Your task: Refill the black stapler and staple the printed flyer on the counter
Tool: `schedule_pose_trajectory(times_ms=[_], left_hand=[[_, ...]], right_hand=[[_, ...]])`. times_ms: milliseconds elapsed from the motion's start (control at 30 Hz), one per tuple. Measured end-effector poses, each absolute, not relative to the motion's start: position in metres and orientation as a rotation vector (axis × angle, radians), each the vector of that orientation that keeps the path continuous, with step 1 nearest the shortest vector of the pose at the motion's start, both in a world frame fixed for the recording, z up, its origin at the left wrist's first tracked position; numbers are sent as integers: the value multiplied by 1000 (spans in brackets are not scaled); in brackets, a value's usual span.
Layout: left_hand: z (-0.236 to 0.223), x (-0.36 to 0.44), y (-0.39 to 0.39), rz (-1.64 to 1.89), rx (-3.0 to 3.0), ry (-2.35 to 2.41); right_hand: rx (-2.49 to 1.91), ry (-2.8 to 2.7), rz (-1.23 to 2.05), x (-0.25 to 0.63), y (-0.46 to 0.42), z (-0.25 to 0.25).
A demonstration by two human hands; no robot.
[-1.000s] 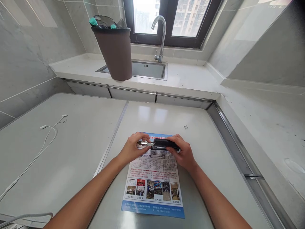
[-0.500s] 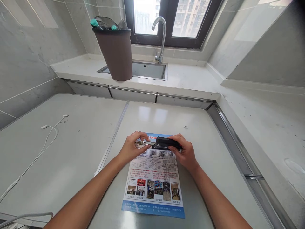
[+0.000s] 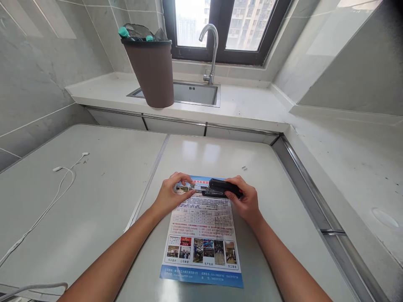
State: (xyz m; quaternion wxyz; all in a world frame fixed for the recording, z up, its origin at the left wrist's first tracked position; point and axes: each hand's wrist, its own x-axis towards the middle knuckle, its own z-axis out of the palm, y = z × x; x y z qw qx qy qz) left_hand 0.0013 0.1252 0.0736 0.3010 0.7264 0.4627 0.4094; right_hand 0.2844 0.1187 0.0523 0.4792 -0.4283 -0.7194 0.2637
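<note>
Over the upper part of a printed flyer [image 3: 201, 230], my right hand [image 3: 247, 195] is wrapped around the back of a black stapler [image 3: 217, 187]. A narrow metal staple magazine [image 3: 200, 188] sticks out from the stapler's left end. My left hand [image 3: 173, 193] pinches that metal part between thumb and fingers, which hide some of it. Whether staples lie inside is too small to tell. The flyer, with blue bands, a table and small photos, lies flat beneath both hands.
Two loose staple strips [image 3: 244, 168] lie beyond my right hand. A white cable [image 3: 59, 197] runs along the left side of the table [image 3: 126, 151]. On the counter behind, a brown bin [image 3: 153, 75] with bottles stands at the sink [image 3: 197, 93], under a tap [image 3: 215, 50].
My left hand has shifted slightly left and the stapler's black body slightly right. More of the metal magazine shows between them.
</note>
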Motion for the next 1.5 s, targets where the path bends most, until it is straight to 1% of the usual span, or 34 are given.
schedule_pose_trajectory(times_ms=[367, 633, 867, 1300, 1500], left_hand=[[77, -2, 125, 1175, 1835, 1176], [76, 2, 124, 1139, 1815, 1150], [75, 7, 122, 1082, 1910, 1167], [75, 11, 120, 1078, 1888, 1173], [75, 13, 121, 1088, 1897, 1104]], right_hand=[[-1034, -1690, 663, 288, 119, 52], [-1020, -1718, 690, 285, 118, 54], [-997, -1771, 696, 280, 115, 57], [-961, -1779, 716, 276, 113, 60], [-950, -1776, 724, 273, 112, 59]])
